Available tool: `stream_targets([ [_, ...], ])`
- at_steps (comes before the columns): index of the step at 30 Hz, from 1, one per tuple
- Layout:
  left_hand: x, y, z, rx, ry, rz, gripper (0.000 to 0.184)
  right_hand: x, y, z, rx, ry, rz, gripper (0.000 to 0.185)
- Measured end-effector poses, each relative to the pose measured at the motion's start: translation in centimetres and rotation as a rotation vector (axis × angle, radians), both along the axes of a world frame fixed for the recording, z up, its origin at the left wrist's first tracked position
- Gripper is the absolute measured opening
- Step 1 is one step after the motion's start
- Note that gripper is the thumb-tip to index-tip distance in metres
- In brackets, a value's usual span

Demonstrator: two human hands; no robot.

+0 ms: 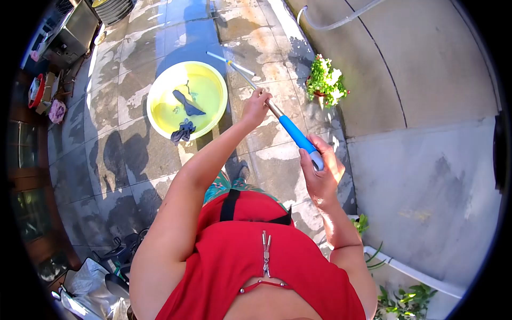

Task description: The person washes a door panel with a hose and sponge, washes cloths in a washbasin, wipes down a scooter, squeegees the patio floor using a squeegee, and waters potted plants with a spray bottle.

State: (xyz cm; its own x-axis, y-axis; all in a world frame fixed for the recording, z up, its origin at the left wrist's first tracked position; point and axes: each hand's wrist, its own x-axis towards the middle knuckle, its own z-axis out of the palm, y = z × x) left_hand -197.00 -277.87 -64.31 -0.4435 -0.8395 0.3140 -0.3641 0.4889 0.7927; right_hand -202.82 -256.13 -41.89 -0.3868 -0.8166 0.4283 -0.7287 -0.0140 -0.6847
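My left hand [256,109] is closed around the metal shaft of a long-handled squeegee [290,130], which has a narrow T-shaped crossbar at its far end. At the tool's near end, my right hand [324,173] grips the blue handle between thumb and fingers. The shaft slants away from me, up and to the left. Close to the crossbar stands a large yellow basin [153,101] holding some liquid. A dark cloth [188,103] lies in it, and another dark cloth [184,130] is bunched over its near rim.
Wet patches mark the paved floor [266,176]. A potted flowering plant [325,80] stands beside the wall [426,176] on my right, with a pale hose [341,24] above. A white pipe [416,271] runs along the lower right. Bags [93,288] sit at lower left.
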Motion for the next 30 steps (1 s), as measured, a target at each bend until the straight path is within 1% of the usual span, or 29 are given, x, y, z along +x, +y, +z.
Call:
stream_targets([
  [2, -1.6, -2.3, -0.2, 0.072, -0.027, -0.058, 0.027, -2.2, -4.6, 0.5, -0.026, -0.104, -0.005, 0.036],
  [3, -2.3, -3.9, 0.1, 0.104, -0.043, -0.086, 0.026, -3.3, -6.9, 0.7, -0.016, -0.313, -0.011, 0.038],
  [4, -3.3, -5.4, -1.1, 0.056, -0.031, -0.091, 0.022, -4.8, -9.3, 0.4, -0.016, -0.275, -0.004, 0.038],
  [5, -4.1, -6.7, -1.0, 0.088, -0.06, -0.093, 0.02, -6.4, -11.6, 0.0, -0.014, -0.238, 0.003, 0.037],
  [6, -4.9, -8.1, -1.0, 0.054, -0.082, -0.121, 0.019, -7.4, -13.7, 0.6, 0.044, -0.345, -0.017, 0.033],
  [7, -5.8, -9.6, -0.9, 0.02, -0.106, -0.152, 0.018, -8.6, -15.7, -0.3, -0.014, -0.438, -0.045, 0.034],
  [8, -6.9, -11.1, -0.8, 0.02, -0.101, -0.174, 0.017, -9.7, -17.5, -1.0, -0.089, -0.485, -0.026, 0.035],
  [9, -8.0, -12.5, -0.6, 0.026, -0.154, -0.206, 0.019, -10.9, -19.2, -1.4, -0.17, -0.526, -0.002, 0.036],
  [10, -8.8, -14.0, -0.5, 0.012, -0.147, -0.238, 0.02, -12.1, -20.8, -1.2, -0.188, -0.535, 0.034, 0.039],
  [11, -9.7, -15.9, -0.1, 0.006, -0.135, -0.26, 0.021, -13.1, -23.1, -0.4, -0.163, -0.528, 0.038, 0.039],
  [12, -10.4, -17.5, 0.7, 0.041, -0.186, -0.304, 0.027, -14.3, -25.1, 0.0, -0.139, -0.549, 0.051, 0.039],
  [14, -11.3, -20.1, 0.3, 0.112, -0.077, -0.347, 0.032, -17.1, -28.4, -0.6, -0.051, -0.564, 0.082, 0.044],
  [15, -11.6, -21.7, 0.2, 0.136, -0.027, -0.371, 0.036, -18.3, -30.1, -1.2, 0.068, -0.601, 0.125, 0.041],
  [16, -11.6, -22.6, 0.1, 0.135, 0.007, -0.339, 0.044, -19.2, -32.0, -2.5, 0.153, -0.647, 0.148, 0.038],
  [17, -11.6, -23.4, -0.2, 0.189, -0.033, -0.295, 0.044, -20.4, -34.1, -4.3, 0.24, -0.692, 0.168, 0.035],
  [18, -11.4, -24.5, -0.5, 0.241, -0.069, -0.249, 0.044, -22.4, -36.0, -6.3, 0.282, -0.672, 0.224, 0.031],
  [19, -11.1, -25.7, -1.4, 0.288, -0.103, -0.199, 0.044, -23.1, -37.9, -6.8, 0.192, -0.738, 0.172, 0.033],
  [21, -9.5, -28.8, -5.5, 0.167, -0.141, -0.176, 0.044, -26.3, -42.1, -6.8, 0.074, -0.668, 0.019, 0.035],
  [22, -8.0, -30.3, -7.0, 0.291, -0.222, -0.157, 0.044, -27.7, -44.5, -6.1, -0.002, -0.609, -0.024, 0.034],
  [23, -6.1, -31.8, -8.4, 0.418, -0.302, -0.137, 0.044, -30.1, -46.5, -5.6, -0.02, -0.551, -0.062, 0.033],
  [24, -3.7, -32.8, -10.1, 0.462, -0.389, -0.053, 0.043, -32.9, -48.8, -5.4, -0.087, -0.51, -0.121, 0.032],
  [25, -0.7, -33.5, -12.6, 0.385, -0.406, 0.024, 0.041, -36.1, -50.9, -4.8, -0.111, -0.504, -0.177, 0.032],
  [26, 2.4, -33.5, -14.2, 0.336, -0.457, 0.144, 0.041, -39.0, -52.9, -4.0, -0.126, -0.426, -0.207, 0.032],
  [27, 4.9, -33.3, -13.8, 0.6, -0.471, 0.317, 0.043, -41.7, -54.6, -3.0, -0.15, -0.423, -0.195, 0.032],
  [28, 7.7, -32.7, -14.9, 0.664, -0.522, 0.459, 0.043, -45.6, -56.4, -2.9, -0.146, -0.423, -0.188, 0.031],
  [29, 10.0, -31.6, -14.7, 0.796, -0.5, 0.596, 0.043, -48.9, -57.9, -2.6, -0.161, -0.414, -0.239, 0.032],
  [30, 12.0, -30.4, -15.0, 0.85, -0.568, 0.711, 0.042, -54.2, -59.5, -3.2, -0.103, -0.437, -0.32, 0.033],
])
